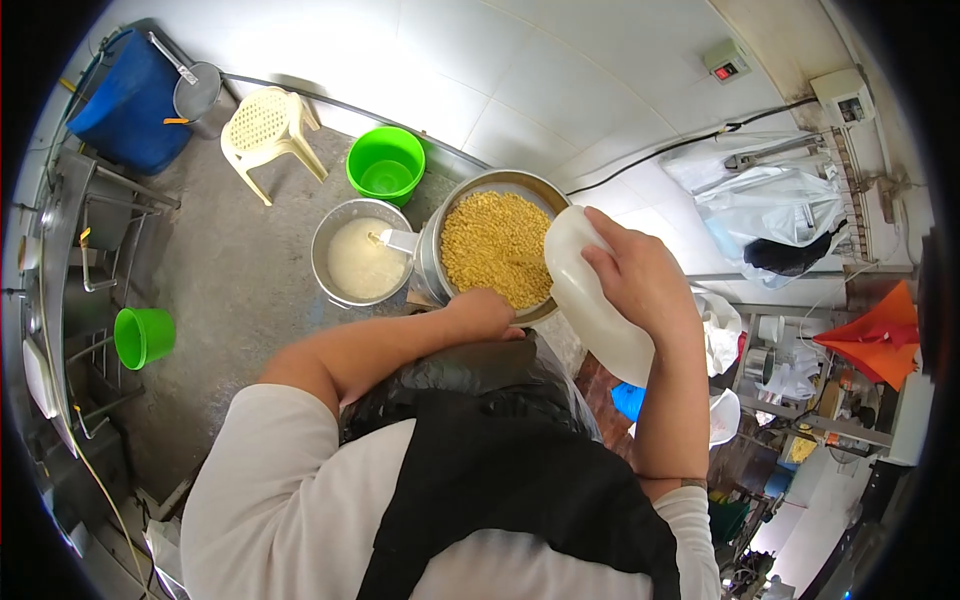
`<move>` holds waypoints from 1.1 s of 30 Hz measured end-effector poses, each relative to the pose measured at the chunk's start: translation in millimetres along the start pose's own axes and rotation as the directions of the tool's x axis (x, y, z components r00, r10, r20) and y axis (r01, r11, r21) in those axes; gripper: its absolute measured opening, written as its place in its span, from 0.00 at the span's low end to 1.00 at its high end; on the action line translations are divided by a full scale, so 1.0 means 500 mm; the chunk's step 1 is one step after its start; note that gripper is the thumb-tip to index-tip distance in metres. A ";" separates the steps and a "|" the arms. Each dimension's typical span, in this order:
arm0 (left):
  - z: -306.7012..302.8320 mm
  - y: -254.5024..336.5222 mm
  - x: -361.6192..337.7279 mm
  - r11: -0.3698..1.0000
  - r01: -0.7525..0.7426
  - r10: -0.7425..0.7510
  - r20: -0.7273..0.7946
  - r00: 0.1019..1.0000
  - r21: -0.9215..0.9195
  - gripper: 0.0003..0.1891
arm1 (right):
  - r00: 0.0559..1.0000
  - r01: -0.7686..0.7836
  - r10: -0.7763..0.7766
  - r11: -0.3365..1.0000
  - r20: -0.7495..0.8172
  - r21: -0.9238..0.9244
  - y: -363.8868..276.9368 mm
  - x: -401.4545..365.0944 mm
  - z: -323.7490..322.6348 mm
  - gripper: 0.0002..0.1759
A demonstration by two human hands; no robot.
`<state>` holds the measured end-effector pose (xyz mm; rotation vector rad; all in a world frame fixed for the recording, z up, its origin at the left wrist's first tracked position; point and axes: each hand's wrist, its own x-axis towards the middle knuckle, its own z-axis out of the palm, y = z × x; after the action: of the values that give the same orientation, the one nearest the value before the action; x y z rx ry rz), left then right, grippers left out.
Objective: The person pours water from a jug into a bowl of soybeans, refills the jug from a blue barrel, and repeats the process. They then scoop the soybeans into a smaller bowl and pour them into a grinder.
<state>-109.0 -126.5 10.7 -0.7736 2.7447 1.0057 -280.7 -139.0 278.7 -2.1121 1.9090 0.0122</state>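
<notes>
My right hand (645,280) grips a white plastic bowl (600,305) by its rim, tilted on its side at the right edge of a round metal hopper (432,240). Yellow soybeans (500,235) fill much of the hopper. My left hand (482,315) is closed at the hopper's near rim, its fingertips mostly hidden; what it grips does not show clearly. A white spout (400,240) leads from the machine's left side into a metal pot (318,262) holding whitish, frothy liquid (362,265). Black plastic (440,365) lies between my body and the hopper.
A green bucket (385,165) stands behind the pot, beside a cream plastic stool (265,130). Further left are a blue bin (135,105), a metal pot with a handle (203,98) and another green bucket (145,337). Plastic bags (765,205) hang on the right wall.
</notes>
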 end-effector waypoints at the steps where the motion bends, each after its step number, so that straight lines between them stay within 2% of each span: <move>1: -0.002 0.000 0.000 1.000 0.008 -0.008 0.003 1.000 -0.009 0.32 | 1.000 -0.004 0.004 1.000 -0.003 -0.008 -0.002 0.001 -0.001 0.26; 10: 0.020 -0.003 0.004 0.999 0.041 -0.042 -0.018 0.999 -0.034 0.32 | 1.000 -0.019 0.018 1.000 -0.013 -0.021 -0.022 0.008 -0.003 0.27; 16: 0.026 -0.001 -0.004 0.998 0.039 -0.041 -0.064 0.997 -0.042 0.32 | 0.999 0.033 -0.033 0.999 -0.025 -0.007 -0.018 0.020 0.013 0.27; 23: 0.033 -0.002 0.001 0.999 0.038 -0.041 -0.093 0.995 -0.037 0.32 | 0.999 0.039 -0.038 0.998 0.019 -0.055 -0.028 0.028 0.011 0.27; 33: 0.019 0.001 -0.004 0.998 0.023 -0.028 -0.077 0.997 -0.066 0.31 | 0.998 0.065 -0.067 0.993 -0.014 -0.097 -0.024 0.023 -0.005 0.27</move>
<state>-108.1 -119.3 4.0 -0.8740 2.7715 1.0876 -268.3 -149.8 281.2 -2.2442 1.8829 0.0741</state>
